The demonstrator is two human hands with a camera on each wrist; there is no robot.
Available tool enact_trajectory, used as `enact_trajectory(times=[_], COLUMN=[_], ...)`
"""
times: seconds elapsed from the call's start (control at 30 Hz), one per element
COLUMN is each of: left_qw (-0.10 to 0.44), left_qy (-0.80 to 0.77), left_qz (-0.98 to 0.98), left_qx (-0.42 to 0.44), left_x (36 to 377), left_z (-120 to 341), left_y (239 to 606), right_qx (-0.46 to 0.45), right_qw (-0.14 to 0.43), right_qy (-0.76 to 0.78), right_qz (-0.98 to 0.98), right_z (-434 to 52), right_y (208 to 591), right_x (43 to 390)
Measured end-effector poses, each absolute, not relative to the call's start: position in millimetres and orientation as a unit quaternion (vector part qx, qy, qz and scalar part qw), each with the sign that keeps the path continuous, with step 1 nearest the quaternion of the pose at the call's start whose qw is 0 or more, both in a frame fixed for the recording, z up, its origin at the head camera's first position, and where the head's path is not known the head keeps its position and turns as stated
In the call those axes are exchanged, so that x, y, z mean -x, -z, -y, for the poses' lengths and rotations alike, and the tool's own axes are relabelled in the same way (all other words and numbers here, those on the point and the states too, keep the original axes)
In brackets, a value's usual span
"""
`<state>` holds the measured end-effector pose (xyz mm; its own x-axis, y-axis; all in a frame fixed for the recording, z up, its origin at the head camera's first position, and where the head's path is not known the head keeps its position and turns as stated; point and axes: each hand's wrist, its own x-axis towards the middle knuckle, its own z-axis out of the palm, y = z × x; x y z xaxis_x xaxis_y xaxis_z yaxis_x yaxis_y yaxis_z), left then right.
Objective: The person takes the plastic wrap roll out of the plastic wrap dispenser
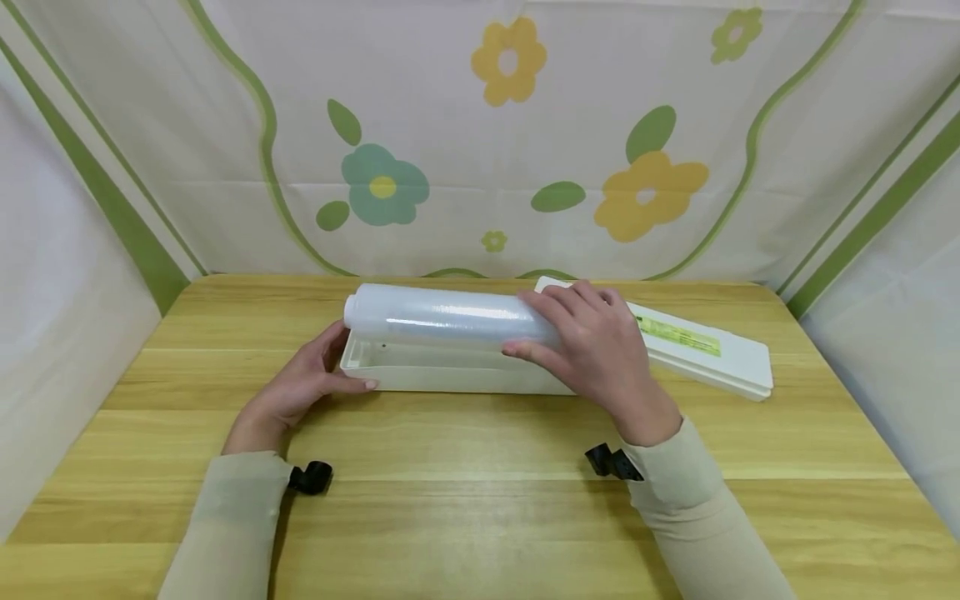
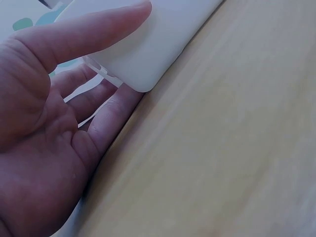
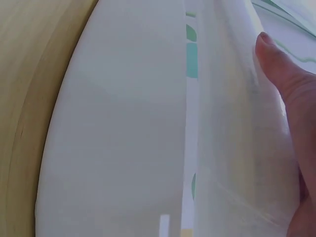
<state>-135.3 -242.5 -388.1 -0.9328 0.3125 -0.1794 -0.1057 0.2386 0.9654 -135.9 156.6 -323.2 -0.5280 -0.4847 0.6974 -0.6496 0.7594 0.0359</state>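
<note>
Lid (image 1: 705,346) behind tray (image 1: 450,375), beside right hand (image 1: 600,350) on roll (image 1: 442,317).

Both forearms, in pale beige sleeves, reached forward from the near edge, each with a small black mount at the wrist. The left hand (image 1: 300,387) lay low, palm turned inward, thumb extended flat along a near wall and fingers curved behind a corner (image 2: 106,106). The right hand (image 1: 592,350) was raised higher, back upward, wrist bent, fingers (image 1: 540,304) curled over the top and thumb pressed beneath, in a firm grasp.
</note>
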Motion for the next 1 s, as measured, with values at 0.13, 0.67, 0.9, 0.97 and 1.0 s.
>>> enact_trajectory(times=[0.13,0.67,0.9,0.97,1.0], left_qw=[0.169,0.155,0.151,0.150,0.150], left_qy=[-0.605,-0.587,-0.588,-0.592,-0.593], left_qz=[-0.776,-0.790,-0.790,-0.788,-0.787], left_qx=[-0.063,-0.086,-0.087,-0.085,-0.084], left_x=[136,137,136,135,135], left_z=[242,242,242,243,243], left_y=[388,391,390,389,389], right_qx=[-0.331,-0.348,-0.348,-0.351,-0.352], right_qw=[0.363,0.295,0.301,0.302,0.299], right_qy=[-0.103,-0.096,-0.099,-0.100,-0.100], right_qz=[0.865,0.885,0.882,0.881,0.881], right_z=[-161,-170,-168,-167,-166], right_y=[323,328,327,327,328], right_x=[131,121,120,120,120])
